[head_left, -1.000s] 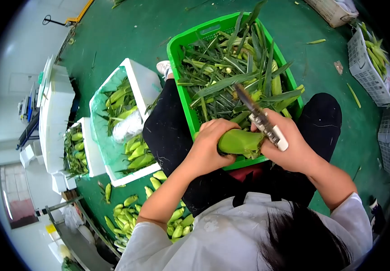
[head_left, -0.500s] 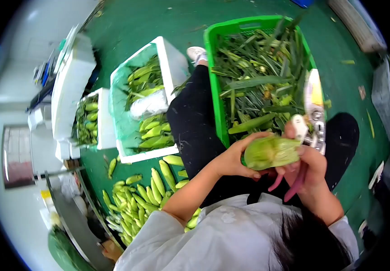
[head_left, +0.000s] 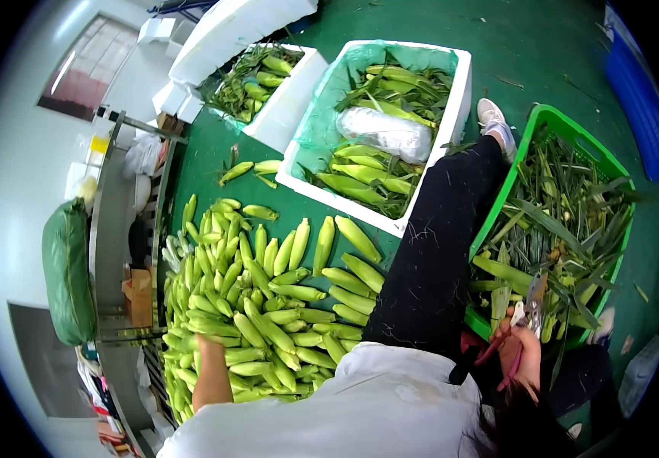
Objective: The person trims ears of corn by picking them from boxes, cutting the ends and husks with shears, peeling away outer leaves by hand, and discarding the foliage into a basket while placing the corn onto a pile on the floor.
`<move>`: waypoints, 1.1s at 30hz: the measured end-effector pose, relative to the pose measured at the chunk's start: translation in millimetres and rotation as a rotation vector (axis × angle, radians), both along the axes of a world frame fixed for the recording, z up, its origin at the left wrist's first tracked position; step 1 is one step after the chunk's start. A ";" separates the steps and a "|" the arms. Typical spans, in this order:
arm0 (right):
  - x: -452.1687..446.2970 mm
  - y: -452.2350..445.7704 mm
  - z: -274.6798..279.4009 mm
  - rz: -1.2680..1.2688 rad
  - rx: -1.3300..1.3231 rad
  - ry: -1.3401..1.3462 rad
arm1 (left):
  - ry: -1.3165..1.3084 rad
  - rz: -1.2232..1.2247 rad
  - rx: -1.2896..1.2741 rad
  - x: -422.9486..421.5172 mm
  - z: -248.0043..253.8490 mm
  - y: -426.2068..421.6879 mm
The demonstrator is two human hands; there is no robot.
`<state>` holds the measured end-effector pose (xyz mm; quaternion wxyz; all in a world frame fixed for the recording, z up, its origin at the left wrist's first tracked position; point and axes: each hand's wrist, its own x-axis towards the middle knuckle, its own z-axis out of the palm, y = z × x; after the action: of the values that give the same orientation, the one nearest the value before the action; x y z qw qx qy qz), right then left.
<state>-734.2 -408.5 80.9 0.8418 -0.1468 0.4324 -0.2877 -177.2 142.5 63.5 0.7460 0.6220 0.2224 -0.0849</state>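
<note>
My right hand point(head_left: 522, 353) is closed round the pink handles of a pair of pruning shears point(head_left: 534, 304), whose metal blades point up over the near end of the green crate point(head_left: 547, 114). Leaves and husks point(head_left: 558, 214) fill that crate. On my left, my forearm reaches down to a large pile of green corn ears point(head_left: 268, 320) on the floor. Near the pile's left part is my left hand point(head_left: 206, 343), its fingers hidden or too unclear to read, so whatever it holds cannot be made out.
A white foam box point(head_left: 455, 114) with green lining holds corn and a wrapped silvery bundle point(head_left: 385, 133). Beside it stands a smaller foam box point(head_left: 287, 107) of corn. A metal rack point(head_left: 104, 252) and green sack point(head_left: 67, 271) are at left, a blue crate point(head_left: 639, 99) at right.
The view has swung left. My left hand has left the trimmed ear's former place above the lap and moved out to the corn pile. The shears remain in my right hand, now lower right.
</note>
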 end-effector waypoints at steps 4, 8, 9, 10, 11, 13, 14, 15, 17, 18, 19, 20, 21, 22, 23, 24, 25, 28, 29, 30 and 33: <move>-10.9 12.4 -17.4 -0.026 0.017 0.030 | -0.313 0.356 0.117 50.5 11.0 -85.4; -8.9 19.3 -15.1 -0.052 0.070 0.036 | -0.513 -0.674 0.479 54.1 4.5 -375.6; -11.4 21.1 -18.7 -0.042 0.078 0.036 | -0.669 -0.883 0.623 81.1 -40.9 -427.8; -15.2 24.1 -22.8 -0.043 0.088 0.038 | -0.710 -1.079 0.683 71.6 -53.1 -490.7; -20.5 27.1 -30.5 -0.058 0.123 0.037 | -0.852 -1.192 0.856 87.0 -83.1 -543.1; -12.8 23.9 -8.8 -0.058 0.135 0.085 | -0.952 -1.441 1.326 107.3 -161.2 -616.0; -12.9 27.1 3.1 -0.087 0.140 0.120 | -0.913 -1.558 1.635 119.1 -182.4 -649.8; -17.3 32.9 -0.4 -0.137 0.144 0.106 | -1.058 -1.543 1.592 105.6 -182.1 -657.0; -24.7 38.6 4.9 -0.233 0.165 0.156 | -0.829 -1.881 1.165 151.0 -248.3 -686.5; -27.8 41.9 5.1 -0.254 0.180 0.189 | -0.821 -1.879 1.326 156.5 -258.3 -695.4; -30.3 45.4 5.5 -0.295 0.217 0.183 | -0.849 -1.882 1.661 137.7 -233.6 -695.0; -33.6 51.7 -2.6 -0.325 0.221 0.157 | -0.826 -2.010 1.691 131.6 -207.8 -697.9; -35.1 52.9 -7.0 -0.339 0.230 0.149 | -0.721 -2.149 1.589 120.0 -177.7 -706.5; -33.3 54.5 -10.0 -0.338 0.237 0.138 | -0.599 -2.268 1.486 112.6 -155.9 -708.6; -30.8 51.3 -15.1 -0.325 0.248 0.130 | -0.802 -2.226 1.449 100.2 -147.9 -704.9; -27.5 45.3 -18.4 -0.296 0.265 0.119 | -0.985 -2.167 1.417 79.6 -140.3 -690.4; -22.0 39.1 -19.9 -0.281 0.283 0.100 | -1.154 -2.094 1.393 60.3 -131.7 -668.4; -10.9 22.2 -20.3 -0.131 0.166 0.001 | -0.950 -1.818 1.277 -11.4 -75.1 -622.4; -6.7 18.2 -15.5 -0.122 0.146 -0.005 | -0.746 -1.793 1.415 -22.2 -46.4 -611.4; -3.0 12.6 -0.1 -0.102 0.133 -0.006 | -0.532 -1.765 1.456 -48.9 10.1 -600.9; -5.8 11.9 10.5 -0.008 -0.036 0.066 | -0.211 -1.551 0.829 -33.2 41.9 -523.9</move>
<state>-740.0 -396.6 91.4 0.8230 -0.1698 0.4555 -0.2939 -210.4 -381.4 105.3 0.2097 0.8226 -0.3191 -0.4214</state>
